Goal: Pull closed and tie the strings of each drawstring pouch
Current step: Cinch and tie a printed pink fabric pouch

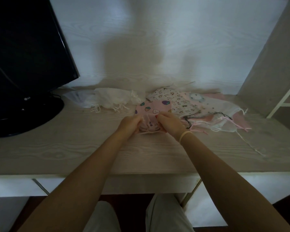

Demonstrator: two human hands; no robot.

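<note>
A pink printed drawstring pouch (pixel 153 108) lies on the desk (pixel 74 153) in front of me, its gathered mouth facing me. My left hand (pixel 130 123) grips the left side of the mouth. My right hand (pixel 170 122) grips the right side. A pale string (pixel 149 132) runs between the two hands just below the puckered opening. Behind and to the right lies a pile of other pouches: a white one with small animal prints (pixel 179 99), sheer and pink ones (pixel 221 118) with black and pink cords. White pouches (pixel 114 98) with white strings lie to the left.
A black monitor (pixel 27 52) on a round base (pixel 23 116) fills the left of the desk. A wall panel rises behind the pouches, and a side panel (pixel 271 61) stands at the right. A loose white string (pixel 251 144) trails toward the desk's right front.
</note>
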